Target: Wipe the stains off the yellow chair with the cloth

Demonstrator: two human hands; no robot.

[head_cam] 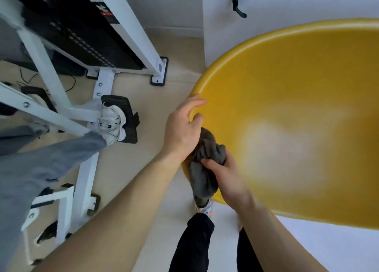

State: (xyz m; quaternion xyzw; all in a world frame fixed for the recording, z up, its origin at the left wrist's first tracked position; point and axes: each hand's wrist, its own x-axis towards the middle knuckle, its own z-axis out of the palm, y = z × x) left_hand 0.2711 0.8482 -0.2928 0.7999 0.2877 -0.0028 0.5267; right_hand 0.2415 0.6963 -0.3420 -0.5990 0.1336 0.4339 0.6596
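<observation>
Cloth (205, 169), bunched grey, gripped in right hand (227, 177) against near-left rim of yellow chair (297, 99); left hand (182, 128) clasps same rim just beyond, unwiped seat bowl lying rightward of both.

Left hand (182, 128) on the rim of the yellow chair (297, 107), right hand (227, 175) around the grey cloth (209, 148).

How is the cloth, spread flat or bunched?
Bunched: the cloth is crumpled in the right hand, against the yellow chair.
</observation>
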